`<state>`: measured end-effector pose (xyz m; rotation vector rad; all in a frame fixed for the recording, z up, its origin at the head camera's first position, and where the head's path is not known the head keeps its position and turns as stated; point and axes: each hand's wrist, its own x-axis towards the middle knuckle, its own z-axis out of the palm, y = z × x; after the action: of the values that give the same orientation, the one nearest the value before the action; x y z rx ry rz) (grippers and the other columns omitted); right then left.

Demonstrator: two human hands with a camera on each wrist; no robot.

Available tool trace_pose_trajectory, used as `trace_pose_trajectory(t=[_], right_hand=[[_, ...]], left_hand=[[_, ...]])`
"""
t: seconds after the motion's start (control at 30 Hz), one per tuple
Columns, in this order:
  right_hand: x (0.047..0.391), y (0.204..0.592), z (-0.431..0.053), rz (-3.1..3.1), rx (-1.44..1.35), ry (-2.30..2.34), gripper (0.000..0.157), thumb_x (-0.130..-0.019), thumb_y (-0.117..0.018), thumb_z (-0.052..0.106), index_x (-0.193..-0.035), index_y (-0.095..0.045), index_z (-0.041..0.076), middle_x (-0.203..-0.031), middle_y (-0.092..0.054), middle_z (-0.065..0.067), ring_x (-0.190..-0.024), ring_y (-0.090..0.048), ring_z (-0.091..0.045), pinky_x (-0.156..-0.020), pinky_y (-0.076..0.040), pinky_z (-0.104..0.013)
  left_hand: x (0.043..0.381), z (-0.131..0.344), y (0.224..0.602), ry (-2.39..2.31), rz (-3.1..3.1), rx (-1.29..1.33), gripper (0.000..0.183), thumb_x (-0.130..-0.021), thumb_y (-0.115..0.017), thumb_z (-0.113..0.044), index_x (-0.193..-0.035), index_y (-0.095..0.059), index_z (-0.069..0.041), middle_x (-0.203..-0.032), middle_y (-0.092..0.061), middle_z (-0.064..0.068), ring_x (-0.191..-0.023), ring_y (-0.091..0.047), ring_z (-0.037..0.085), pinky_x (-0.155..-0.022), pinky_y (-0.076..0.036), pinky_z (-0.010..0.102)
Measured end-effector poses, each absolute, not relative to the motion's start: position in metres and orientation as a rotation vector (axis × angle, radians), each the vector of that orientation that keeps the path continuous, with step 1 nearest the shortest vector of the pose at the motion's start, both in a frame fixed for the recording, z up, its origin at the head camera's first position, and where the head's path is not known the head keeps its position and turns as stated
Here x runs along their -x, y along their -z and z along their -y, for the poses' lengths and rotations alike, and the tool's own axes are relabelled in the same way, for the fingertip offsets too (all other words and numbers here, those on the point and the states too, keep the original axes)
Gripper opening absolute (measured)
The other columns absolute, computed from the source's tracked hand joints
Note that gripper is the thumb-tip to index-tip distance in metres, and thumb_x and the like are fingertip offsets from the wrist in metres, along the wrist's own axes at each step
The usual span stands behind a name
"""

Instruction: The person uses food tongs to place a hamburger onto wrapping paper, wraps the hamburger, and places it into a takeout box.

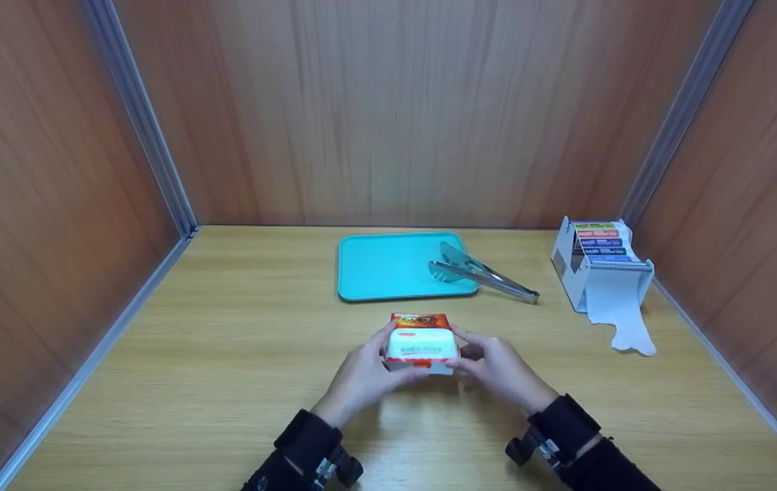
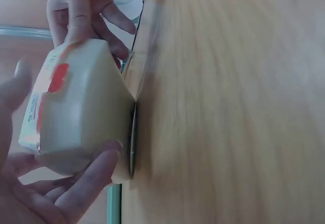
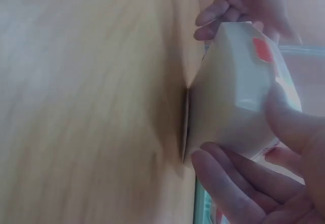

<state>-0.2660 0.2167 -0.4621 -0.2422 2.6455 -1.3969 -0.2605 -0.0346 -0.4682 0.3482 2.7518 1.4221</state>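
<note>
A small tapered food box, pale-sided with a red and white printed top, is held at the front middle of the table. On its left side my left hand grips it, the thumb along the near face. My right hand holds the opposite side between thumb and fingers. In the left wrist view the box is just at the table surface, with left fingers low on its side. The right wrist view shows the box with my right thumb against it; whether its base fully touches the table I cannot tell.
Behind the box lies a turquoise tray, with metal tongs resting across its right corner. A white dispenser with a hanging sheet and coloured labels stands at the right. Wooden panels enclose the table's back and sides.
</note>
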Motion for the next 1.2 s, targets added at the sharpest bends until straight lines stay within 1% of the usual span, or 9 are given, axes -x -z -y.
trace_pose_trajectory(t=[0.13, 0.33, 0.5, 0.63, 0.73, 0.8, 1.03, 1.1, 1.2], right_hand=[[0.268, 0.461, -0.217, -2.647, 0.290, 1.452, 0.065, -0.099, -0.078, 0.026, -0.157, -0.054, 0.012, -0.107, -0.078, -0.007, -0.089, -0.075, -0.026, -0.079, -0.063, -0.041], [0.272, 0.464, -0.210, -2.709, 0.336, 1.438, 0.060, -0.103, -0.072, 0.029, -0.157, -0.054, 0.009, -0.105, -0.072, -0.005, -0.091, -0.072, -0.025, -0.078, -0.062, -0.037], [0.279, 0.466, -0.200, -2.829, 0.291, 1.410, 0.075, -0.095, -0.081, 0.044, -0.155, -0.054, 0.007, -0.129, -0.057, -0.005, -0.101, -0.062, -0.025, -0.079, -0.053, -0.033], [0.285, 0.469, -0.194, -2.885, 0.310, 1.443, 0.087, -0.088, -0.088, 0.043, -0.157, -0.048, 0.006, -0.145, -0.055, -0.011, -0.126, -0.060, -0.033, -0.103, -0.052, -0.048], [0.287, 0.471, -0.192, -2.899, 0.319, 1.462, 0.093, -0.087, -0.090, 0.041, -0.161, -0.043, 0.009, -0.153, -0.052, -0.016, -0.144, -0.049, -0.036, -0.120, -0.037, -0.060], [0.287, 0.472, -0.192, -2.881, 0.307, 1.484, 0.095, -0.087, -0.090, 0.041, -0.163, -0.041, 0.013, -0.156, -0.049, -0.016, -0.148, -0.045, -0.037, -0.122, -0.032, -0.063], [0.287, 0.469, -0.195, -2.839, 0.221, 1.470, 0.100, -0.087, -0.086, 0.052, -0.166, -0.037, 0.014, -0.170, -0.031, -0.024, -0.157, -0.029, -0.046, -0.124, -0.022, -0.067], [0.286, 0.467, -0.195, -2.849, 0.216, 1.434, 0.097, -0.091, -0.080, 0.057, -0.166, -0.037, 0.012, -0.171, -0.028, -0.025, -0.156, -0.030, -0.047, -0.123, -0.024, -0.068], [0.286, 0.462, -0.195, -2.869, 0.227, 1.403, 0.085, -0.099, -0.069, 0.061, -0.162, -0.044, 0.010, -0.164, -0.041, -0.022, -0.136, -0.055, -0.042, -0.111, -0.046, -0.061]], left_hand=[[0.259, 0.033, 0.471, -1.267, -2.869, -0.454, 0.111, -0.078, -0.099, -0.027, -0.166, -0.033, -0.009, -0.152, -0.055, 0.022, -0.134, -0.058, 0.037, -0.112, -0.048, 0.055], [0.270, 0.035, 0.472, -1.219, -3.036, -0.529, 0.084, -0.082, -0.094, -0.015, -0.151, -0.049, -0.006, -0.136, -0.065, 0.018, -0.121, -0.066, 0.032, -0.104, -0.054, 0.049], [0.285, 0.038, 0.464, -1.294, -2.916, -0.475, 0.081, -0.083, -0.095, -0.027, -0.151, -0.052, -0.009, -0.142, -0.066, 0.011, -0.130, -0.062, 0.028, -0.111, -0.049, 0.051], [0.294, 0.037, 0.464, -1.360, -2.853, -0.458, 0.087, -0.083, -0.093, -0.040, -0.153, -0.052, -0.009, -0.147, -0.065, 0.009, -0.135, -0.060, 0.029, -0.114, -0.047, 0.051], [0.296, 0.036, 0.466, -1.413, -2.829, -0.452, 0.092, -0.083, -0.093, -0.043, -0.156, -0.049, -0.006, -0.150, -0.062, 0.011, -0.139, -0.057, 0.031, -0.116, -0.044, 0.052], [0.296, 0.036, 0.466, -1.437, -2.795, -0.432, 0.095, -0.085, -0.091, -0.045, -0.159, -0.047, -0.005, -0.152, -0.060, 0.013, -0.141, -0.055, 0.032, -0.118, -0.042, 0.053], [0.297, 0.032, 0.464, -1.462, -2.674, -0.259, 0.093, -0.097, -0.062, -0.072, -0.164, -0.042, -0.011, -0.160, -0.052, 0.012, -0.147, -0.048, 0.031, -0.120, -0.038, 0.054], [0.297, 0.032, 0.464, -1.475, -2.660, -0.237, 0.094, -0.097, -0.058, -0.075, -0.164, -0.042, -0.010, -0.160, -0.052, 0.012, -0.147, -0.048, 0.030, -0.120, -0.039, 0.055], [0.297, 0.033, 0.464, -1.492, -2.653, -0.231, 0.095, -0.096, -0.061, -0.075, -0.163, -0.044, -0.011, -0.159, -0.054, 0.010, -0.146, -0.049, 0.029, -0.120, -0.039, 0.054]])
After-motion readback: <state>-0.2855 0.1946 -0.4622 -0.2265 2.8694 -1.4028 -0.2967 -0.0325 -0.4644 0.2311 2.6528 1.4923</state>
